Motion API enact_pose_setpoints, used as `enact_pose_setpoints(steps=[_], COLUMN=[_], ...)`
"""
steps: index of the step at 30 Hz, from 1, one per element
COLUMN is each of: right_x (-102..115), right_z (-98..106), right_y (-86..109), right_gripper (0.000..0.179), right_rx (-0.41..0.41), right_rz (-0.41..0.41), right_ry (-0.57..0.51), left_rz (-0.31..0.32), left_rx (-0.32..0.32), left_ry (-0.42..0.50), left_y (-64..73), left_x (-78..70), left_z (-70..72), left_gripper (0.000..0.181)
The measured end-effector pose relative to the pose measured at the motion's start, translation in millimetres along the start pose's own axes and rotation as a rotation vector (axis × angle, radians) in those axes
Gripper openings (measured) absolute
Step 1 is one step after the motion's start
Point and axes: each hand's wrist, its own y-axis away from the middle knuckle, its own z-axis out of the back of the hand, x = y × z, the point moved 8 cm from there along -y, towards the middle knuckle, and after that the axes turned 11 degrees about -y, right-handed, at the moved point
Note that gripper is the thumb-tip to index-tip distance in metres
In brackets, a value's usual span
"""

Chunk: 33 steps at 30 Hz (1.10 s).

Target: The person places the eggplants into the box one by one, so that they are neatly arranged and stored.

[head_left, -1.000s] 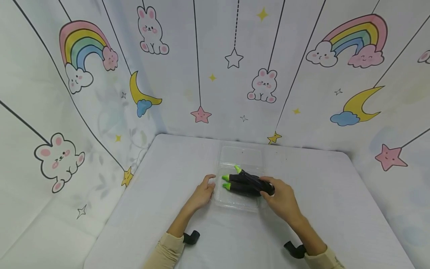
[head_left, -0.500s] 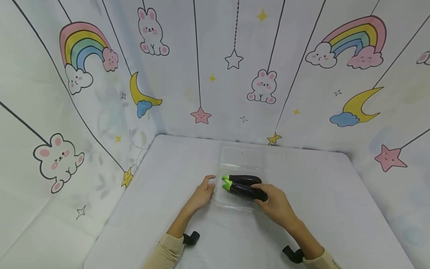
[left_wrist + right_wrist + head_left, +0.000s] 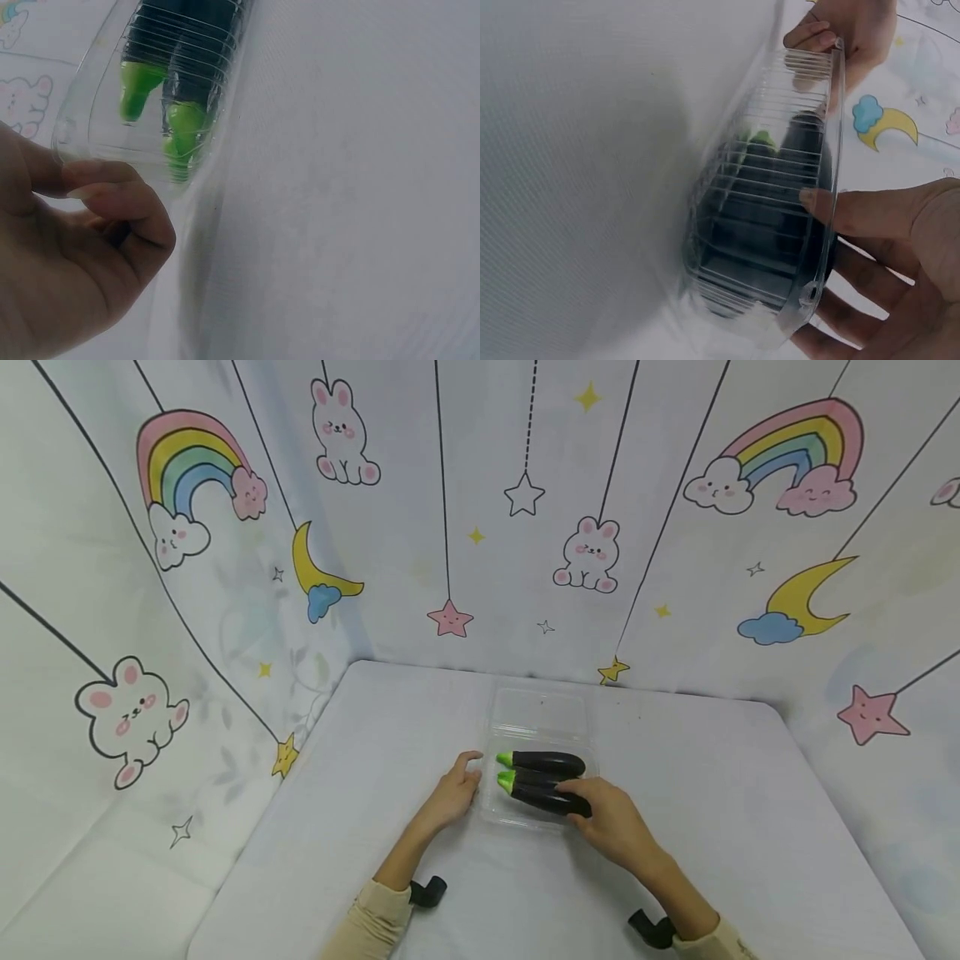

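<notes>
Three dark eggplants with green stems lie side by side in a clear plastic clamshell box (image 3: 510, 814): a back eggplant (image 3: 551, 763), a middle eggplant (image 3: 538, 778) and a front eggplant (image 3: 542, 797). My right hand (image 3: 618, 831) holds the front eggplant by its rounded right end, thumb on the near side. In the right wrist view the right thumb (image 3: 870, 214) reaches over the box's rim, and the box wall partly blurs the eggplants. At the box's left end, my left hand (image 3: 452, 793) pinches the rim with thumb and curled forefinger, as the left wrist view shows.
The box's lid (image 3: 540, 710) lies folded back, away from me. Both stand on a white-covered table (image 3: 697, 793). Behind the table hangs a white curtain (image 3: 405, 527) printed with rabbits, rainbows, moons and stars. Each wrist wears a black camera mount (image 3: 427, 892).
My right hand has brought its eggplant down and towards me, from across the others to the front of the box, parallel with them. The left hand has stayed at the rim.
</notes>
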Motion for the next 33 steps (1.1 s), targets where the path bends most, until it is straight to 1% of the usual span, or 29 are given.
enact_pose_setpoints(steps=[7, 12, 16, 20, 26, 30, 33], right_x=[0, -1, -3, -5, -6, -6, -6], right_z=[-2, -4, -5, -5, -5, -5, -6], right_y=[-0.7, -2.3, -5.7, -8.9, -10.5, -12.3, -13.7], right_gripper=[0.047, 0.047, 0.044, 0.04, 0.038, 0.037, 0.037], right_rx=[0.044, 0.079, 0.117, 0.148, 0.161, 0.162, 0.166], right_rz=[0.021, 0.021, 0.003, -0.038, -0.076, -0.071, -0.059], right_ry=[-0.016, -0.013, -0.011, -0.012, -0.018, -0.015, -0.009], left_rz=[0.01, 0.007, 0.007, 0.008, 0.004, -0.005, 0.002], left_rx=[0.005, 0.005, 0.005, 0.009, 0.009, 0.005, 0.008], left_ry=[0.007, 0.012, 0.014, 0.015, 0.015, 0.014, 0.009], left_y=[-1.2, -0.8, 0.0, 0.4, -0.6, -0.6, -0.5], left_x=[1.2, 1.3, 0.2, -1.1, -1.6, -3.0, -2.9], left_z=[-1.6, -2.4, -1.8, -1.8, -2.6, -1.6, -1.5], left_gripper=[0.043, 0.043, 0.043, 0.043, 0.044, 0.044, 0.044])
